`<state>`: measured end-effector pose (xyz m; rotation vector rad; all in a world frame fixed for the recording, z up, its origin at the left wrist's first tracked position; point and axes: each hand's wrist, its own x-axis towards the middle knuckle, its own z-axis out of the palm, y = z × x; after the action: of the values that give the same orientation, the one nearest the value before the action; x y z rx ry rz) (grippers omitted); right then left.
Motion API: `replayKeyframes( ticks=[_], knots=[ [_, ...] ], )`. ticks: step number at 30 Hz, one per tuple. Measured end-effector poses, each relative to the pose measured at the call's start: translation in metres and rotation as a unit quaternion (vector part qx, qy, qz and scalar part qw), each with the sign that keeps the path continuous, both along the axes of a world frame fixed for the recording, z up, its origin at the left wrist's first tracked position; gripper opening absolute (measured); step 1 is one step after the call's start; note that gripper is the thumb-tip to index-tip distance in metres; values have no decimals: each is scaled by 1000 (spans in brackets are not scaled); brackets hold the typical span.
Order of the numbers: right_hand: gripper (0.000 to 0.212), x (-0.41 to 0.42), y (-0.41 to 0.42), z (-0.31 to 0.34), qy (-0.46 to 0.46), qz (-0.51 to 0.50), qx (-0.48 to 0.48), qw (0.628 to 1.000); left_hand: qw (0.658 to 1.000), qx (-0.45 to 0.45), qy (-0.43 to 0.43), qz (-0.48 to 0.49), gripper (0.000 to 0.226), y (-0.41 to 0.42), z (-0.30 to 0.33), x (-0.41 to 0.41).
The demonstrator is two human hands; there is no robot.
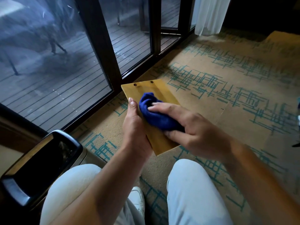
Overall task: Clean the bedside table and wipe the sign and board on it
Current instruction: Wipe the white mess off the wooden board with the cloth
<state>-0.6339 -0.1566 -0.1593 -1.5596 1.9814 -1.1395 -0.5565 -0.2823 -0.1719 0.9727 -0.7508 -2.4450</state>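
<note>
The person sits with both knees in pale trousers [193,192] at the bottom of the view. The left hand [135,127] grips the wooden board [159,93] by its left long edge, thumb on top, and holds it in the air above the patterned carpet [227,88], tilted away from the body. Two small dark rivets sit near the far end of the board. The right hand [193,125] is closed around a bunched blue cloth [154,111] and presses it on the top face of the board, about in the middle, with the index finger stretched over the cloth. To the left stands a dark glossy table [40,161], beside the glass doors [65,54].
</note>
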Motion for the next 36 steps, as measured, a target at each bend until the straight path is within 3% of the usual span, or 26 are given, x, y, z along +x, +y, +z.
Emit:
replayKeyframes(
  ticks=[3,8,14,20,26,32,36],
  knots=[
    [66,8,2,-5,13,-23,-49,998,1000,8,-20,-5,71,1,5,1],
    [56,-1,19,17,-63,-99,-128,985,999,-13,-1,-31,69,-1,8,0],
    [62,18,29,7,-5,29,-86,996,994,-42,103,13,67,-9,8,1],
    [64,18,22,6,9,28,-89,996,989,-4,131,-72,87,-12,4,10],
    [63,2,0,8,106,-21,-73,991,971,21,164,-173,99,4,2,14],
    [57,-17,-19,24,181,-92,-44,978,969,-29,163,-183,82,12,1,7],
    [54,-16,-27,34,246,-126,-30,960,972,-62,115,-194,62,12,7,8]
  ],
)
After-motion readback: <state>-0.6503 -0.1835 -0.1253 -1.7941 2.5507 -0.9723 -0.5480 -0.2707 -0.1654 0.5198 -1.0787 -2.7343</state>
